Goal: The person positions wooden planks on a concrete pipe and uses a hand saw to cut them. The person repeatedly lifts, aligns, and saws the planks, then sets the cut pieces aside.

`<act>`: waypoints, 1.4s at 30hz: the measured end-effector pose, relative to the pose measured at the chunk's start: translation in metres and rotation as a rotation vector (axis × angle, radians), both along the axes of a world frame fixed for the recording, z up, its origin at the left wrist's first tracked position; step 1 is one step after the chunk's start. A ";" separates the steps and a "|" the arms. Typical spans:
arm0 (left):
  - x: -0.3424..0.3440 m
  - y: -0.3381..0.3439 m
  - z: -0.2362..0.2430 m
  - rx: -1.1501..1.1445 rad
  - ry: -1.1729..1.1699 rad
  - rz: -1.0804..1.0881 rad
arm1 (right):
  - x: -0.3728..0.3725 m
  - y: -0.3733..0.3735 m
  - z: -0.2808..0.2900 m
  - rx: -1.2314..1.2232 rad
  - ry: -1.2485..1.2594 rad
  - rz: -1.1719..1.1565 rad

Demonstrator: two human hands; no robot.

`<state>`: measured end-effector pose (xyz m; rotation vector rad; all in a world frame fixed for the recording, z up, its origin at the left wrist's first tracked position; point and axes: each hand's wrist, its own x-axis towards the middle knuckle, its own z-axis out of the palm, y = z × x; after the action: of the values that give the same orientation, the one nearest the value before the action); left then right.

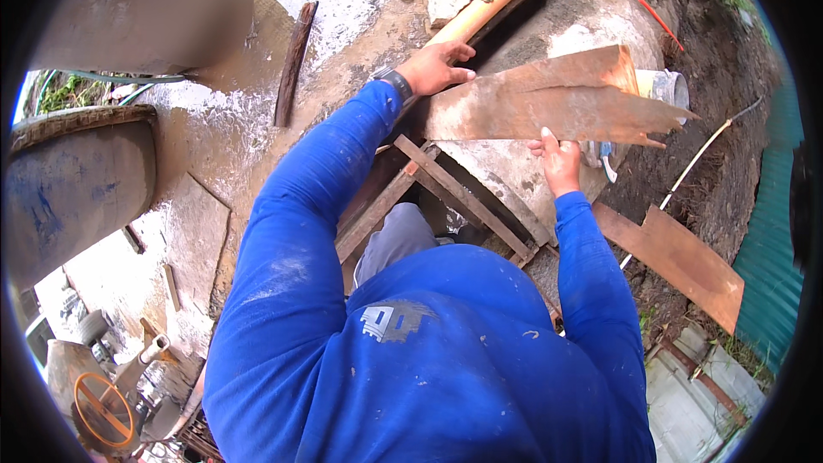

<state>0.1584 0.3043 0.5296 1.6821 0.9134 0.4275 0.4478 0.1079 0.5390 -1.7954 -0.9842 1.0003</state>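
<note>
A broken piece of thin brown board (531,107) lies across in front of me, its right end split and jagged. My right hand (559,165) grips its near edge, thumb on top and the other fingers partly hidden. My left hand (433,69), with a dark watch on the wrist, is at the board's far left corner, fingers and thumb apart. It is next to the lower end of a yellow pole (489,2); whether it bears on the pole I cannot tell. Below the board is a wooden frame (463,193), with my leg beside it.
Right of the board's jagged end stands a whitish cylindrical container (671,86). Another brown board (686,261) lies at the right, by a green corrugated sheet (776,231). A dark wood strip (296,64) and a wheelbarrow-like tub (81,189) are at the left. Far right, a red rod (660,23).
</note>
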 end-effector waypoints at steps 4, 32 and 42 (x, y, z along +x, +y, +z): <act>-0.045 -0.012 -0.026 0.004 0.029 0.063 | 0.001 0.007 -0.003 0.010 0.019 0.033; -0.187 -0.160 -0.129 -0.430 0.151 0.474 | -0.042 -0.012 -0.009 -0.073 -0.167 0.036; -0.173 -0.131 -0.113 -0.316 0.149 0.423 | -0.048 -0.051 0.003 -0.133 -0.096 0.042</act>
<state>-0.0146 0.1730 0.4164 1.2423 1.3798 0.4148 0.4000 0.0567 0.5418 -1.9544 -1.0382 1.0344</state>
